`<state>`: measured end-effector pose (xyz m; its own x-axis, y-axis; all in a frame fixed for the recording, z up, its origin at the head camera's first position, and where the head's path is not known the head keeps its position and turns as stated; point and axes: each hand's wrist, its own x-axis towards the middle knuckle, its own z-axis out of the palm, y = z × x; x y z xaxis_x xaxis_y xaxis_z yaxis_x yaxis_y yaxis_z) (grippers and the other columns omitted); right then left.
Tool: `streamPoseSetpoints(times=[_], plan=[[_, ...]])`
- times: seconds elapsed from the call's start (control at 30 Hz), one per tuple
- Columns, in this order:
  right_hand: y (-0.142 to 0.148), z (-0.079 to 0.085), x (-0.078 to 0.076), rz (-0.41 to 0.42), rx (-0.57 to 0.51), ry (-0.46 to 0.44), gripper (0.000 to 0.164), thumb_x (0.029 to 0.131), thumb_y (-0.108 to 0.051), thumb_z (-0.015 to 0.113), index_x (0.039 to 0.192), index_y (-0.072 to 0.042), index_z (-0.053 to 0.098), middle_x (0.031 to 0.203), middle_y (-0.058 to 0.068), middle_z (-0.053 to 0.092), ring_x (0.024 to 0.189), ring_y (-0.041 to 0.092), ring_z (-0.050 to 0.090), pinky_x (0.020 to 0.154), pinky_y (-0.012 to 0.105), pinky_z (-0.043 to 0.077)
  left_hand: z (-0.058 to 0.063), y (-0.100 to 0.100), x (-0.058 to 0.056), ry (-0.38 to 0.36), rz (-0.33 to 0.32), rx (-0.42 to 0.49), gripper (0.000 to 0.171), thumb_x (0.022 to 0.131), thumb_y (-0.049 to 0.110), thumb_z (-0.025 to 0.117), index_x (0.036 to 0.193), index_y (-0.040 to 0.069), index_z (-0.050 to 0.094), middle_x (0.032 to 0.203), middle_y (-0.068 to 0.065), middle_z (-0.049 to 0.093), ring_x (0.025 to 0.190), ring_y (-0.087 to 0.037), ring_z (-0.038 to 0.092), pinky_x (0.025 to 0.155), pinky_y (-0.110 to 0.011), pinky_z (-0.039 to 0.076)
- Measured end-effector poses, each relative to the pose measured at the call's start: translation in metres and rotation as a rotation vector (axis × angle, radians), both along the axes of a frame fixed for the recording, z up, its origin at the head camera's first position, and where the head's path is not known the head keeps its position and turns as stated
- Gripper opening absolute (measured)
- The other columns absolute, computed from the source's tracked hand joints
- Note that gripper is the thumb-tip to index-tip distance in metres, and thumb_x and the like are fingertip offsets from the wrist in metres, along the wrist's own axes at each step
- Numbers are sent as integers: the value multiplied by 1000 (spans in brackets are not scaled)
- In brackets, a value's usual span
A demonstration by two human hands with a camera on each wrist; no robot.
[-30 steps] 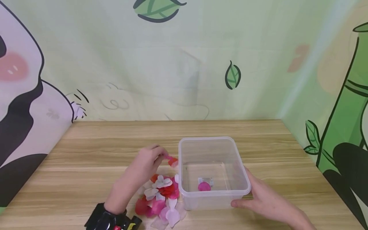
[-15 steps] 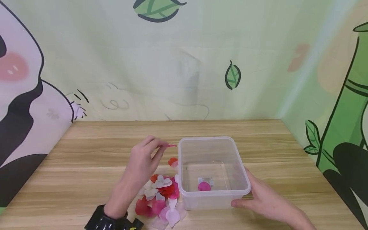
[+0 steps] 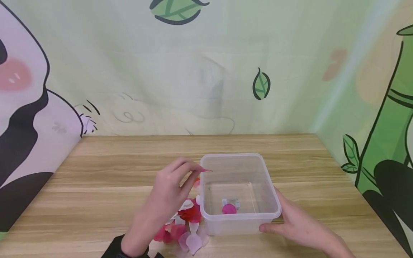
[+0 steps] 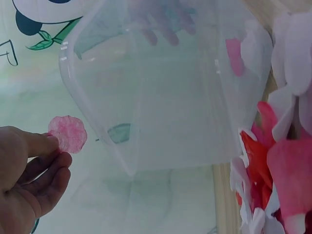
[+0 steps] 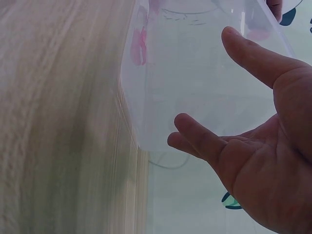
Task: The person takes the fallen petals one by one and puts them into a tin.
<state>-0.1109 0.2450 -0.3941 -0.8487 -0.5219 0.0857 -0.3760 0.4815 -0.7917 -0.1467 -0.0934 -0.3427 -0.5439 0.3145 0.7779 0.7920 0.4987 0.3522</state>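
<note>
In the head view my left hand point(image 3: 167, 190) pinches a pink petal point(image 3: 206, 170) at the upper left rim of a clear plastic box point(image 3: 240, 216). The left wrist view shows that petal point(image 4: 70, 134) as round and thin, between thumb and fingertips. My right hand point(image 3: 298, 225) rests against the box's lower right corner, thumb at the front wall and fingers along the right side. The right wrist view has that hand's fingers point(image 5: 197, 134) spread and fairly straight. One magenta petal point(image 3: 229, 209) shows at the box's bottom.
Left of the box lies a pile of red, pink, white and lilac petals point(image 3: 194, 243), partly behind my left forearm. A small pale label point(image 3: 237, 203) shows at the box's bottom. The wooden table point(image 3: 274, 147) ends at a printed backdrop point(image 3: 161, 79).
My left hand lifts the pink petal from beside the box, then moves right, bringing it to the box's rim. My right hand and the box stay put.
</note>
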Motion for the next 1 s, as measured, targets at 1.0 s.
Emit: streamPoseSetpoints(times=[1.0], plan=[[-1,-1,0,6,-26,-16,104,87,-34,83,165,-25,14,136,6,60,116,23,64,97,30,51,-10,16,4,9,-180,-144,27,82,-10,80,105,3,72,100,-5,67,87,-15,66,81,-19,55]])
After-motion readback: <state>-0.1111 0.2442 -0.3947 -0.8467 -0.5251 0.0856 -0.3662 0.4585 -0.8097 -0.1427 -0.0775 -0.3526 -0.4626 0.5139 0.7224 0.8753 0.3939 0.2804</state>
